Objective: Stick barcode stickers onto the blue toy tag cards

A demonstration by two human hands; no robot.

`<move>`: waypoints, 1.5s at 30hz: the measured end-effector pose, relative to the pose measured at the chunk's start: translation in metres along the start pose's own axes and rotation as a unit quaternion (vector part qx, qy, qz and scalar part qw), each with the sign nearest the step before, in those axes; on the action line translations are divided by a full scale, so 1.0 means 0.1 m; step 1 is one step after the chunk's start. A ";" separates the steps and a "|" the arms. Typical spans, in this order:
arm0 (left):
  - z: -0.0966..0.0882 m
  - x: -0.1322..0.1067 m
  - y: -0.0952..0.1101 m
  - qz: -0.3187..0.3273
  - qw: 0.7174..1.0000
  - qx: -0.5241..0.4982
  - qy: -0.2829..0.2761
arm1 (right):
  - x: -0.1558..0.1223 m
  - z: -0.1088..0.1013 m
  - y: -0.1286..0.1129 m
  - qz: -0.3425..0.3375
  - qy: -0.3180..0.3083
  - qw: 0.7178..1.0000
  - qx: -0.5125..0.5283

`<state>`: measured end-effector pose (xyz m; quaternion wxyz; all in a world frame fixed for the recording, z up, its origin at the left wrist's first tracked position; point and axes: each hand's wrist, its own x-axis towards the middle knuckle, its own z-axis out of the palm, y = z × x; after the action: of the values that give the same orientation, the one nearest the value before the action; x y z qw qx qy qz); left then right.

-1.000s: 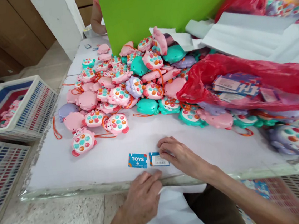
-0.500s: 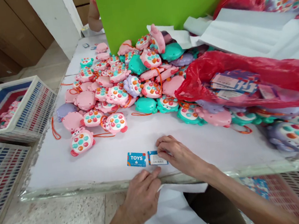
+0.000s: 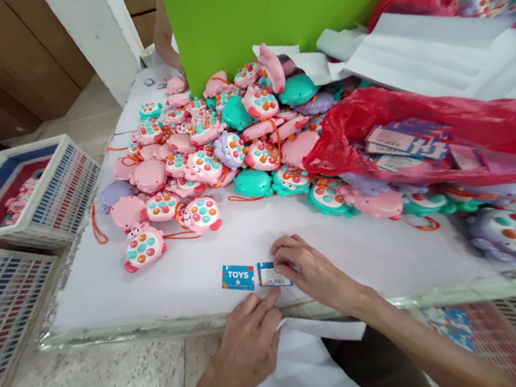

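Note:
Two small blue cards lie side by side near the table's front edge. The left one, a TOYS card [image 3: 238, 277], shows its printed face. A white barcode label [image 3: 274, 278] covers part of the right-hand card [image 3: 261, 267]. My right hand [image 3: 306, 267] bends over this card, its thumb and fingers closed at the label's right end. Just below, my left hand [image 3: 254, 337] is curled at the table edge, its index finger pointing at the card's lower edge. A white sheet [image 3: 301, 369] hangs over my lap, its upper corner in my left hand's grip.
Pink, green and purple animal toys [image 3: 205, 162] with orange cords are heaped behind the cards. A red plastic bag [image 3: 493, 129] holding more cards lies on the right. A green partition [image 3: 283, 7] rises behind; another person's arm [image 3: 166, 39] shows beside it. Plastic baskets [image 3: 59, 185] stand at left.
The view has shifted slightly. Both hands stay at the right-hand card with almost the same pose. Behind the partition, the other person's arm has reached lower towards the toys.

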<state>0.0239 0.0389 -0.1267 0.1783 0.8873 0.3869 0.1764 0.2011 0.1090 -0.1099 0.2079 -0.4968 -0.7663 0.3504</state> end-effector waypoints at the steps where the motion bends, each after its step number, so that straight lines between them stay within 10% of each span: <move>1: 0.00 0.01 0.01 -0.004 1.000 0.003 -0.006 | 0.00 0.00 0.00 0.000 0.000 1.000 -0.002; 12: -0.06 0.09 0.08 -0.013 0.994 0.076 -0.072 | -0.01 -0.01 0.04 0.029 0.042 0.999 -0.013; 21: -0.05 0.08 0.08 -0.026 0.997 0.046 -0.057 | 0.07 0.13 0.08 0.026 0.105 0.978 -0.178; 36: -0.10 0.01 0.14 -0.076 0.996 -0.041 0.005 | -0.24 0.06 0.11 -0.019 0.144 0.979 -0.145; 45: -0.42 -0.14 0.53 -0.337 0.840 -0.419 0.068 | -0.83 -0.04 -0.43 0.031 -0.006 0.997 0.076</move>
<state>0.0291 0.0025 -0.0682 0.5552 0.5283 0.5622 0.3107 0.2119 0.0239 -0.0724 0.2295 -0.5011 -0.7231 0.4163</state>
